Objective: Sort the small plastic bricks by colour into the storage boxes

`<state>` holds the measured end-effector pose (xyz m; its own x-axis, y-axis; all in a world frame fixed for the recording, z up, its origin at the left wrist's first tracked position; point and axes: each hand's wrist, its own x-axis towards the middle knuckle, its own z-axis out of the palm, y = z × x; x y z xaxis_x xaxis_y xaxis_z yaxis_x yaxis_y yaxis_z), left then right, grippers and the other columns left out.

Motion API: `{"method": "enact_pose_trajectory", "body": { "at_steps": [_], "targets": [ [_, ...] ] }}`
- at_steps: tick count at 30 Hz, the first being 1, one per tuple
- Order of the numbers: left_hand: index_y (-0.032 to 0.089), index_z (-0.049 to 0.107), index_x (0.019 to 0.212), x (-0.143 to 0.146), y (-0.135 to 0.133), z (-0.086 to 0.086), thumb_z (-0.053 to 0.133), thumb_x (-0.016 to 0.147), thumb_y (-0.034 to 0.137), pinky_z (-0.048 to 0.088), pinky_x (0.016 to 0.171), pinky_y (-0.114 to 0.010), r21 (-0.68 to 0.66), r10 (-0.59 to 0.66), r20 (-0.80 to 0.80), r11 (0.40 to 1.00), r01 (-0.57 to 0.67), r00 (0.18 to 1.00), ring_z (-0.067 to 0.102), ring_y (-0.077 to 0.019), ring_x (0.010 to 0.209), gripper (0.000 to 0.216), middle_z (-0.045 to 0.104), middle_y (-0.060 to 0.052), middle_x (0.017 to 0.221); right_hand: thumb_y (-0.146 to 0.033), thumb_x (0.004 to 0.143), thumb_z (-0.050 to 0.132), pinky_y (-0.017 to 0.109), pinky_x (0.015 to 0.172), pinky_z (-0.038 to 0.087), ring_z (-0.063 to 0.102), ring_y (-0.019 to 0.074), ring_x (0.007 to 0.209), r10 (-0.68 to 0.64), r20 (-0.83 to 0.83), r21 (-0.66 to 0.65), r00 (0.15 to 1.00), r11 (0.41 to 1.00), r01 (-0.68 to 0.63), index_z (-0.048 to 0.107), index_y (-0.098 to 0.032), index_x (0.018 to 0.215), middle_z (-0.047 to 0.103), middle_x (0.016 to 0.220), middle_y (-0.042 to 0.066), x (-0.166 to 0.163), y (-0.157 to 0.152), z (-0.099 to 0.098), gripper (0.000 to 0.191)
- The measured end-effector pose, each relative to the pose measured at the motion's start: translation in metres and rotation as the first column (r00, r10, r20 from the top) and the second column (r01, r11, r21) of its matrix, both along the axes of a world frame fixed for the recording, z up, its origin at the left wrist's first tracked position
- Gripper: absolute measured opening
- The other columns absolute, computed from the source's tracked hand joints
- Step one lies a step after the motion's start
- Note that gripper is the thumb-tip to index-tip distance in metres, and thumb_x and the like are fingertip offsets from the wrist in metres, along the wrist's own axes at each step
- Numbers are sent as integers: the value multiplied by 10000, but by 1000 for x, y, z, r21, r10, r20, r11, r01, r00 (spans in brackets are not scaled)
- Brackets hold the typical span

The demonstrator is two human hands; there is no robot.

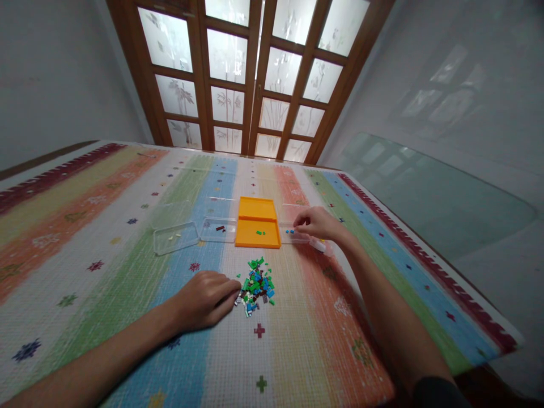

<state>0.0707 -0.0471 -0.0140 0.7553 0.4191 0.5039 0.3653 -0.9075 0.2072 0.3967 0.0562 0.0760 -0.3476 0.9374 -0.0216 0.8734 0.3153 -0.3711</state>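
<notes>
A pile of small building bricks (256, 286), mostly green, blue, dark brown and white, lies on the striped cloth. My left hand (208, 297) rests at its left edge with curled fingers, the fingertips touching the nearest bricks; whatever they pinch is hidden. Over the right-hand clear plastic box (293, 241) is my right hand (315, 222), its fingers bent together. A few blue bricks (289, 231) sit in that box beside the fingertips. I cannot make out anything between them. An open orange case (246, 242) next to the box holds a few green bricks (259, 233).
Left of the orange case stand a clear box (219, 240) with dark red-brown bricks (220, 228) and another clear box (176, 249) with pale bricks (174, 236). A small white object (318, 245) lies beneath my right wrist. Wooden glazed doors (255, 79) rise behind the table.
</notes>
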Motion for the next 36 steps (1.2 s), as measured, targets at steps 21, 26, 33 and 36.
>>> {"method": "enact_pose_trajectory", "body": {
  "at_steps": [21, 26, 33, 36],
  "targets": [
    [154, 650, 962, -1, 0, 2, 431, 996, 173, 456, 541, -289, -10, -1, -1, 1000, 1, 1000, 591, -152, 560, 222, 634, -9, 657, -122, 798, 608, 221, 595, 404, 645, 145, 655, -15, 214, 14, 977, 1000, 12, 809, -166, 851, 761, 769, 58, 0, -2, 3, 213],
    [148, 652, 955, 0, -2, 5, 437, 990, 163, 467, 554, -281, -7, 5, 8, 1000, -5, 1000, 606, -154, 564, 219, 644, -17, 661, -123, 814, 604, 228, 572, 370, 589, 124, 597, 197, 109, -38, 974, 980, -193, 794, -160, 894, 729, 733, 38, -22, -19, 12, 210],
    [150, 651, 940, 0, -2, 4, 444, 990, 173, 479, 551, -282, 16, 37, 16, 999, -37, 999, 632, -159, 560, 214, 670, -27, 668, -106, 828, 637, 237, 630, 388, 617, 134, 678, 471, 84, -113, 878, 880, -461, 782, -194, 1033, 759, 819, 41, -64, -41, -4, 267],
    [148, 652, 939, 0, -1, 3, 448, 993, 187, 486, 551, -281, 29, 61, 34, 998, -62, 998, 644, -162, 561, 214, 681, -36, 676, -113, 835, 647, 243, 633, 392, 636, 146, 711, 480, 123, -113, 869, 876, -468, 769, -197, 1087, 768, 864, 51, -71, -41, -16, 292]
  ]
}}
